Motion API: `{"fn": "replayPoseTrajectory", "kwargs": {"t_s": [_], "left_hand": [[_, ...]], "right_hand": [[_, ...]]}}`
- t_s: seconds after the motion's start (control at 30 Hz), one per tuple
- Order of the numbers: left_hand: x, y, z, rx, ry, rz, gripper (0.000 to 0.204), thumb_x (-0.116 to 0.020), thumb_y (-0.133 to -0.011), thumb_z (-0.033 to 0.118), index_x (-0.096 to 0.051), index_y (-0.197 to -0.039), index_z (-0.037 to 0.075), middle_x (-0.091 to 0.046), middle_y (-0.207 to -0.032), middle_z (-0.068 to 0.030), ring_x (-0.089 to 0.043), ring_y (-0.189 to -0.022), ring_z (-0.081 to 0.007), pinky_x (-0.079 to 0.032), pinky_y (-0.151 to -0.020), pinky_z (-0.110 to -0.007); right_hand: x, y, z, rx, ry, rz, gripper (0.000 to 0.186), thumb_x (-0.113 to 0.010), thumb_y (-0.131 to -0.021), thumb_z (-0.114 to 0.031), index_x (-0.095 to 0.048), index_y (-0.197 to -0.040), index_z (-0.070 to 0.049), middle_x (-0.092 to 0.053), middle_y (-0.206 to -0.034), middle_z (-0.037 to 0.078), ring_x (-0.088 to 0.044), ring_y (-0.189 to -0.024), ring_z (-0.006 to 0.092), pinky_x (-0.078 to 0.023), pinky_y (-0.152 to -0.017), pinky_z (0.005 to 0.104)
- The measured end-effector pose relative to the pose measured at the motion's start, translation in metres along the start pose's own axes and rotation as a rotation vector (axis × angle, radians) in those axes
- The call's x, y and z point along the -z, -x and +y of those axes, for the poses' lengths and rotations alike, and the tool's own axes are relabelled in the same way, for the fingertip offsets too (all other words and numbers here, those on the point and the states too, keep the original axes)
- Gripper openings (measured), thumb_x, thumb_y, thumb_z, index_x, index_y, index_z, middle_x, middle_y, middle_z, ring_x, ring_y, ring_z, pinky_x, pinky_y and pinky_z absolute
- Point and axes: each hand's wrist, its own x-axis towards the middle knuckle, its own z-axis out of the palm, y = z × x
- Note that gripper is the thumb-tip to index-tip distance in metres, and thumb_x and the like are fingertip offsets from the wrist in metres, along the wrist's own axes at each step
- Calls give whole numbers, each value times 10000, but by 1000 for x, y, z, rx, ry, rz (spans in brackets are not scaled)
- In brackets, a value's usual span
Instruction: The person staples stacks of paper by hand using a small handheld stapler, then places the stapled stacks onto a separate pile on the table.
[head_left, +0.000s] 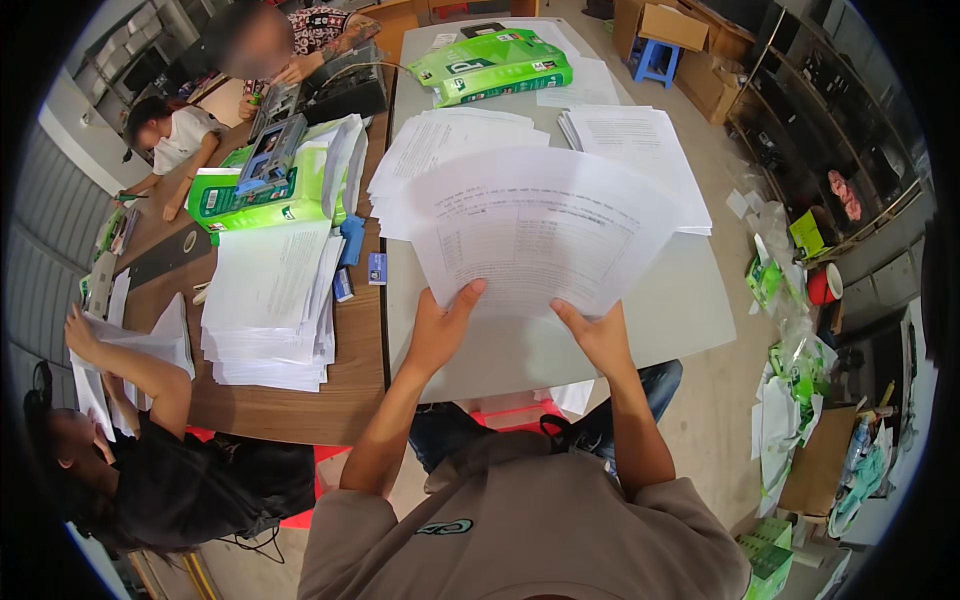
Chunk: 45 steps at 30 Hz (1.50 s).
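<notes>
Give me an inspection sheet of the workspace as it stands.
Surface: pale grey table beside a brown wooden table.
Job's things: fanned printed sheets held up over the grey table.
Clutter: paper stacks, a tall stack on the wooden table, green paper-ream packs, blue cards.
Hands: left hand and right hand each grip the sheets' lower edge, thumbs on top.
Cables: one looping near the black machine.
Surroundings: co-workers at left, cardboard boxes, blue stool, green wrappers on floor.
</notes>
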Motion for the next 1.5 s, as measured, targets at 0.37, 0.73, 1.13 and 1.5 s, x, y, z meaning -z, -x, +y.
{"fn": "replayPoseTrajectory", "kwargs": {"t_s": [0.37,0.73,1.13,1.5], "left_hand": [[-2,1,-2,-77,1,-18,318,-629,-990,205,-618,-1216,-19,-659,-1143,-52,-572,-1057,-139,-452,-927,-300],[-2,2,-2,-26,50,19,334,-650,-977,195,-605,-1226,-22,-651,-1163,-66,-571,-1051,-140,-453,-923,-300],[-3,7,-4,22,-30,45,299,-647,-979,213,-645,-1144,-37,-688,-1029,-60,-600,-952,-148,-479,-861,-305],[5,-56,78,42,139,-174,288,-625,-973,180,-609,-1159,-40,-673,-1032,-70,-598,-971,-114,-467,-864,-277]], "right_hand": [[15,-25,-16,123,-162,-90,425,-801,-822,-99,-608,-1183,17,-653,-1122,96,-598,-1069,171,-483,-919,339],[-5,-13,-19,191,-22,110,374,-767,-841,-46,-605,-1166,43,-670,-1080,106,-620,-987,188,-499,-875,326],[-6,1,-3,83,31,142,397,-767,-813,-11,-600,-1168,50,-670,-1076,109,-633,-967,205,-505,-870,331],[-36,84,-4,-199,-395,112,405,-720,-863,13,-574,-1240,42,-656,-1165,98,-610,-1060,176,-477,-938,315]]}}
